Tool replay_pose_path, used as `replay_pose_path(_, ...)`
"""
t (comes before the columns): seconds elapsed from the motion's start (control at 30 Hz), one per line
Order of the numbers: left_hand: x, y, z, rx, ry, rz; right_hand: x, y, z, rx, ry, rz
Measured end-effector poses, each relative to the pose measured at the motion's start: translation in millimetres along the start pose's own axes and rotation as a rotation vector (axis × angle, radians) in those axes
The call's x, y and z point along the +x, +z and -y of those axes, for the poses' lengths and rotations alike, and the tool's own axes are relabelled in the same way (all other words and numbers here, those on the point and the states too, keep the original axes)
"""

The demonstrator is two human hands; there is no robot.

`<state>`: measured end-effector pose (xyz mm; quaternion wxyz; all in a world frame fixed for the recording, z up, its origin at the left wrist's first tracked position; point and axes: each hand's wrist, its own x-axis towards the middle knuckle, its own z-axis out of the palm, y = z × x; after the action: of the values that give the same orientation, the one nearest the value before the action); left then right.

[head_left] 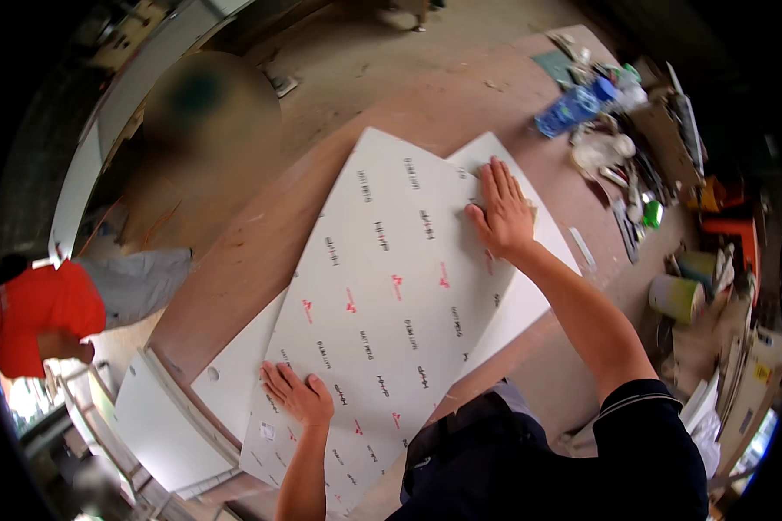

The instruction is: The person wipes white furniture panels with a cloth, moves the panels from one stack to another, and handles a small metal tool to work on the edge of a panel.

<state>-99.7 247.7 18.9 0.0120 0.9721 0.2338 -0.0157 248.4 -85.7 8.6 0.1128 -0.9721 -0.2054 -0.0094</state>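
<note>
While the left hand (301, 399) and right hand (506, 219) lie on it, a printed panel (378, 295) slants across the table (222, 273).
Fingers straight and open, the left rests by the panel's left edge, the right near its far right corner; another board (530, 300) shows beneath, a bottle (568, 109) beyond.

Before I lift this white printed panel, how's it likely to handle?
The white printed panel is probably stiff, since it looks flat with no visible sag. Being far longer than the left hand resting on it, it may feel heavy. Its smooth-looking face could be slippery.
</note>
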Motion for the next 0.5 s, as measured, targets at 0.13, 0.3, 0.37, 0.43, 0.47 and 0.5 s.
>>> replay_pose_path(0.13, 13, -4, -5, -0.099, 0.004, -0.01, 114, 22, 89, 0.125, -0.164, 0.02)
replay_pose_path(0.3, 10, -4, -8, -0.127, -0.03, 0.007, 186, 53, 144, 0.098, -0.302, -0.014)
replay_pose_path(0.37, 4, -2, -3, -0.124, -0.009, -0.054, 150, 47, 134, 0.089, -0.405, -0.039)
replay_pose_path(0.43, 2, 0, 1, -0.139, -0.005, -0.09, 96, 24, 112, 0.098, -0.473, 0.099)
replay_pose_path(0.47, 5, -2, -3, -0.146, -0.003, -0.086, 95, 23, 83, 0.078, -0.411, 0.137)
replay_pose_path(0.5, 6, -3, -7, -0.154, -0.002, -0.083, 104, 27, 64, 0.058, -0.351, 0.174)
